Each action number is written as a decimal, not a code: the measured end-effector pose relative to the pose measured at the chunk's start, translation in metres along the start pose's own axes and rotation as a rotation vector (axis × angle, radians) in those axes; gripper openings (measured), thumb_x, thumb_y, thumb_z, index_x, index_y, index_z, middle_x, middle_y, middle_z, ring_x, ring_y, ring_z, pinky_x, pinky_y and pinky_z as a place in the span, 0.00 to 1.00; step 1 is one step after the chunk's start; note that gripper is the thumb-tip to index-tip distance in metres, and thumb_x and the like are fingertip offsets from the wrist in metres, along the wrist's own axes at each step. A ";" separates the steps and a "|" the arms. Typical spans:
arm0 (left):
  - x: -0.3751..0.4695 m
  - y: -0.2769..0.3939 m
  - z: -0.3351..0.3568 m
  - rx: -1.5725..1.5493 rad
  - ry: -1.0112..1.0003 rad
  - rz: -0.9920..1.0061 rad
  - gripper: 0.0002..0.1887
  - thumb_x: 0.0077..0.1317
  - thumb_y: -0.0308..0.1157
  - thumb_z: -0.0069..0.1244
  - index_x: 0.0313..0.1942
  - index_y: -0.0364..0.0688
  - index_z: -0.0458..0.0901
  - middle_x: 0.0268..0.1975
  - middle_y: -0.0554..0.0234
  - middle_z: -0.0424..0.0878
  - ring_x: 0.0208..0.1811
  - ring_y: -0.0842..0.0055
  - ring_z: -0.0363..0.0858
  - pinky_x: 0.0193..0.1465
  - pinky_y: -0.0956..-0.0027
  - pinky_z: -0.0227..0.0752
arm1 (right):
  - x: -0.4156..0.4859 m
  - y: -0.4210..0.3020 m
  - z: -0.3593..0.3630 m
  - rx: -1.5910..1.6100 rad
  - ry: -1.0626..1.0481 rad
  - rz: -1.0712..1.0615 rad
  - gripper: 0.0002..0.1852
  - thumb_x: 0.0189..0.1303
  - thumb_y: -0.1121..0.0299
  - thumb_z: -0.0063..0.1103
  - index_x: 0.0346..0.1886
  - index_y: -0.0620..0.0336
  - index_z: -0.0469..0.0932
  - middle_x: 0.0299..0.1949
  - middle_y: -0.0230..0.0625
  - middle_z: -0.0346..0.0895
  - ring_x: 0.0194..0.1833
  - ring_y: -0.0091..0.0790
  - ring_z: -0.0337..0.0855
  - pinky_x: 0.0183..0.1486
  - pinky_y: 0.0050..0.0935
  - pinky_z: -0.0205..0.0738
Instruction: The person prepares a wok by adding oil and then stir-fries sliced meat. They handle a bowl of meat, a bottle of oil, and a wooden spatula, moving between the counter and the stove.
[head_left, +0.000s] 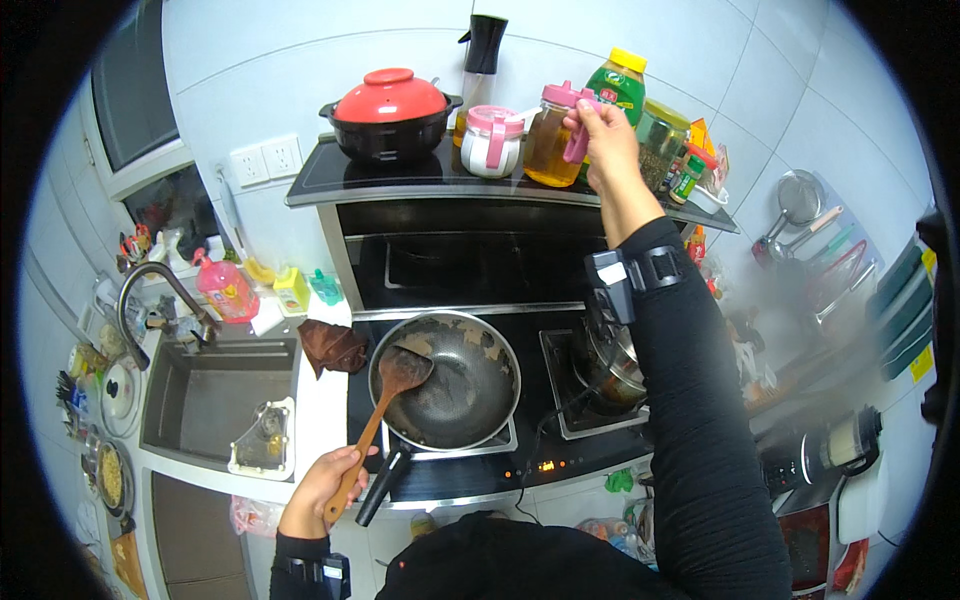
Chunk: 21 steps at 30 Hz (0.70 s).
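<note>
My left hand (328, 484) is closed around the handle of a wooden spatula (405, 369), whose blade rests inside a worn wok (457, 397) on the left burner. The wok's black handle (384, 486) points towards me, just right of that hand. Up at the shelf, my right hand (606, 139) grips the pink handle of a glass oil jug (551, 142) holding amber liquid. To the jug's left is a pink-lidded jar (491, 146) of white granules with a pale spoon handle sticking out. A green bottle with a yellow cap (619, 79) stands behind my right hand.
A black clay pot with red lid (390, 112) sits on the shelf (322, 176) beside a spray bottle (480, 67). A lidded pot (611, 367) is on the right burner, partly behind my sleeve. At left are a sink (217, 405), a brown cloth (330, 349) and a soap bottle (227, 289).
</note>
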<state>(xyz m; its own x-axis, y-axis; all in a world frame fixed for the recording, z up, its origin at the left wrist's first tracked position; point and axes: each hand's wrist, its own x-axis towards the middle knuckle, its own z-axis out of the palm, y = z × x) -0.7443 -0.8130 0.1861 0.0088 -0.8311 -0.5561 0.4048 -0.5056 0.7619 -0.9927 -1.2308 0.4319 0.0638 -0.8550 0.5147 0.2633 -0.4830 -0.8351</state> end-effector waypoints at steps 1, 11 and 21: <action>0.001 0.000 0.000 -0.007 -0.013 0.001 0.18 0.72 0.36 0.39 0.52 0.32 0.73 0.20 0.62 0.76 0.11 0.82 0.67 0.14 0.81 0.60 | -0.003 -0.003 -0.003 0.014 0.005 -0.025 0.10 0.65 0.65 0.57 0.39 0.62 0.74 0.32 0.32 0.79 0.34 0.24 0.80 0.37 0.22 0.76; 0.000 -0.002 -0.017 0.111 0.064 0.036 0.16 0.72 0.36 0.40 0.49 0.33 0.75 0.19 0.66 0.76 0.11 0.84 0.66 0.14 0.82 0.59 | -0.062 -0.054 -0.079 0.215 -0.022 -0.201 0.07 0.67 0.66 0.54 0.35 0.59 0.73 0.29 0.26 0.74 0.29 0.16 0.71 0.35 0.13 0.69; -0.015 0.012 -0.020 0.151 0.113 0.059 0.15 0.73 0.34 0.38 0.49 0.33 0.76 0.18 0.66 0.76 0.11 0.84 0.66 0.14 0.82 0.61 | -0.162 -0.080 -0.105 0.042 0.199 0.057 0.10 0.67 0.60 0.53 0.37 0.55 0.74 0.24 0.19 0.66 0.25 0.15 0.62 0.30 0.18 0.60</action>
<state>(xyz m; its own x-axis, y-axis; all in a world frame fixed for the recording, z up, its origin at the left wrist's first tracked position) -0.7214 -0.8014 0.1968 0.1348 -0.8334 -0.5359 0.2587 -0.4925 0.8310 -1.1248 -1.0734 0.3953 -0.1110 -0.9032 0.4147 0.3048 -0.4281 -0.8508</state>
